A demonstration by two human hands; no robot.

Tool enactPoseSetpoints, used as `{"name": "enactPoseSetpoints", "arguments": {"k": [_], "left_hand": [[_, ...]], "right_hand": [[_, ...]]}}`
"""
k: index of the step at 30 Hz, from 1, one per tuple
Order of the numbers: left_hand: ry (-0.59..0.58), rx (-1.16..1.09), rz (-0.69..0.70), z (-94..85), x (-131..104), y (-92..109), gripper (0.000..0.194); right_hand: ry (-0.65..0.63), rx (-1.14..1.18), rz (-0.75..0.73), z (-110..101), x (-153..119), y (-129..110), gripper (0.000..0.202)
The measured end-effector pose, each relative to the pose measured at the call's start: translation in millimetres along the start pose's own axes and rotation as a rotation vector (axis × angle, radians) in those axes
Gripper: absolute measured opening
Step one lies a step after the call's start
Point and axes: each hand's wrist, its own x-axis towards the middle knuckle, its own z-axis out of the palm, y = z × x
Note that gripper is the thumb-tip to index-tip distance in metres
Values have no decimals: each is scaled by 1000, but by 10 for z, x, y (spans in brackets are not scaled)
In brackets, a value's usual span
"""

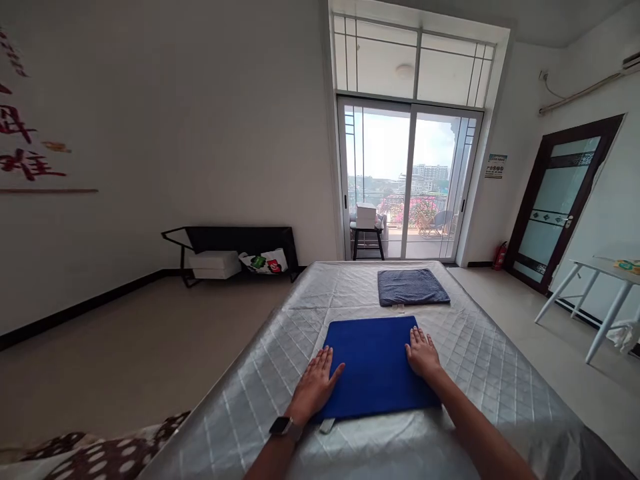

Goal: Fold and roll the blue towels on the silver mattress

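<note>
A flat blue rectangular cloth cover (373, 367), perhaps a cushion cover, lies on a quilted silver-grey bed surface (260, 377). My left hand (316, 383) rests flat along its left edge, thumb spread inward and fingers pointing away from me. On the opposite edge, near the far right corner, my right hand (423, 352) lies flat with fingers stretched out. Both palms face down, and neither hand grips anything. A small pale tag (327, 425) sticks out at the near left corner. Farther back lies a grey-blue cloth piece (413, 287), also flat, with small tags at its near edge.
Brown polka-dot fabric (107, 457) lies at the lower left. A black bench (240, 240) with white boxes (215, 265) and a printed bag (264, 262) stands by the left wall. Sliding glass doors (411, 180) are behind the bed; a white table (603, 267) stands right.
</note>
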Motion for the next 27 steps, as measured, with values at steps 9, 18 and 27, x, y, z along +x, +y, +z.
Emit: {"name": "enactPoseSetpoints", "arguments": {"k": [9,18,27], "left_hand": [[-47,51,-40,-142,-13,35,79],[26,-99,329,-371,59,1492,69],[-127,-149,272,-285,21,1529,68]], "right_hand": [[-6,48,-41,178,-604,54,64],[8,48,-65,153,-629,39,62],[15,67,-60,173,-618,54,63]]}}
